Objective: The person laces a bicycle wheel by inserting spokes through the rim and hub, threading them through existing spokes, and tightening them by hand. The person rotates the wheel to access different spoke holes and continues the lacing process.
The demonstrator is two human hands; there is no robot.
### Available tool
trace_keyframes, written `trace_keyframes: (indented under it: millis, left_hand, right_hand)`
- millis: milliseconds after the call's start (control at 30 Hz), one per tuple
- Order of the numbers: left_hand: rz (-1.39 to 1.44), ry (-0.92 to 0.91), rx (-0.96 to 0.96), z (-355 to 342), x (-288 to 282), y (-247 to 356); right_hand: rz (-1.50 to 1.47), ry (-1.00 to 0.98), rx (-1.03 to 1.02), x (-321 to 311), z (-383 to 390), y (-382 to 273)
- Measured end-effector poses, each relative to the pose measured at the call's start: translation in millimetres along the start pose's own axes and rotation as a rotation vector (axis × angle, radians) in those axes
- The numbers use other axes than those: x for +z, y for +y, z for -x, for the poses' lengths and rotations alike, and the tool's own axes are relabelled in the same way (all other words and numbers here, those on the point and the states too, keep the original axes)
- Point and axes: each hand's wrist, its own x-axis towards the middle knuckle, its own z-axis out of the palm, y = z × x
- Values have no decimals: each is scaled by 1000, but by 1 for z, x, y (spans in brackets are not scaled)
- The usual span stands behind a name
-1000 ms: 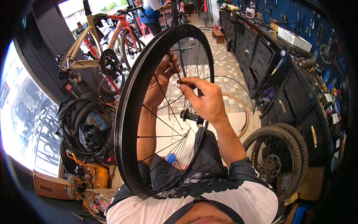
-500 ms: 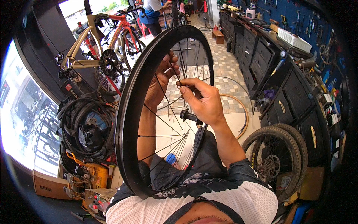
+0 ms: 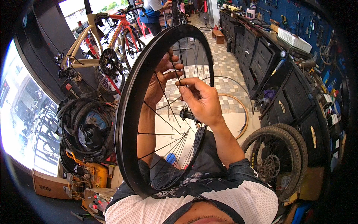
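Observation:
A black deep-rimmed bicycle wheel (image 3: 127, 112) stands upright in front of me, tilted, its lower edge close to my chest and lap. Black spokes run from the rim to the hub (image 3: 188, 115), and several converge low on it. My right hand (image 3: 203, 100) pinches a dark spoke (image 3: 178, 77) between thumb and forefinger, above the hub. On the far side of the spokes is my left hand (image 3: 164, 74), its fingers apart and loosely bent beside that same spoke. The rim hides part of the left hand and forearm.
Bicycles (image 3: 85, 61) and a pile of tyres (image 3: 87, 123) stand left, above a yellow machine (image 3: 99, 175). Two knobby-tyred wheels (image 3: 278, 160) lean against black drawer cabinets (image 3: 257, 56) on the right. A tan-edged tyre (image 3: 244, 115) lies on the floor. Another person (image 3: 152, 15) stands far back.
My left hand's fingers have loosened and stretched rightward, toward the pinched spoke. The right hand keeps its pinch in nearly the same spot, and the wheel has hardly moved.

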Motion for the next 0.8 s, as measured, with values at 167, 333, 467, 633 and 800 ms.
trace_keyframes:
  millis: [167,333,467,633,800]
  left_hand:
    - [22,-46,3,-2,-4,-1]
    - [73,-33,20,1,-2,-2]
    - [72,-56,16,0,-2,-1]
    - [76,-107,41,0,-3,-3]
    - [25,-56,49,-1,-8,-3]
  right_hand:
    - [20,9,2,0,-1,0]
    - [4,23,-20,3,0,2]
    - [-48,51,-25,7,-5,0]
    - [-127,117,-22,17,-12,4]
    - [85,41,-30,6,-22,-10]
